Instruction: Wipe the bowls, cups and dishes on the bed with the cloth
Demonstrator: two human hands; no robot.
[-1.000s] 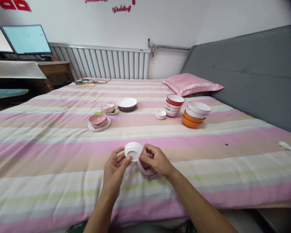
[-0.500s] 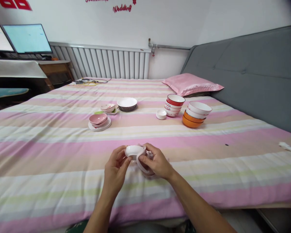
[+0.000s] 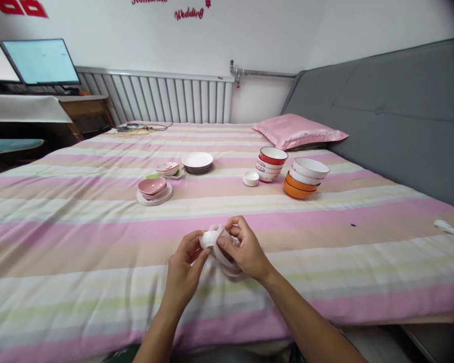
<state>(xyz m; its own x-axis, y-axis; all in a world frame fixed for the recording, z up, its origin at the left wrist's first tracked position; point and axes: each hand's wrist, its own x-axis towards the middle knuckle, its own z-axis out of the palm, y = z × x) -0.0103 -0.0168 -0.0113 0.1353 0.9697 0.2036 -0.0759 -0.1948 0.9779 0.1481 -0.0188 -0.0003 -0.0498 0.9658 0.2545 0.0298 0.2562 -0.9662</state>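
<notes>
Over the near middle of the bed, my left hand (image 3: 184,267) pinches the left edge of a small white dish (image 3: 207,239) between thumb and fingers. My right hand (image 3: 247,252) grips a pale pinkish cloth (image 3: 230,267) that wraps over the dish's right side. Part of the dish is hidden by the cloth and fingers. Farther back stands a short stack of similar small white dishes (image 3: 250,178), beside a stack of bowls (image 3: 271,164) with a red one on top.
White bowls over orange bowls (image 3: 300,190) stand at the right. Leftward are pink bowls (image 3: 152,186) on white plates (image 3: 164,195), patterned dishes (image 3: 168,168) and stacked plates (image 3: 197,160). A pink pillow (image 3: 297,130), cables (image 3: 144,127) and a white scrap (image 3: 445,227) lie on the striped bed.
The cloth has come farther across the small dish, covering more of it. The dish is turned in my fingers, and my left hand has shifted slightly right.
</notes>
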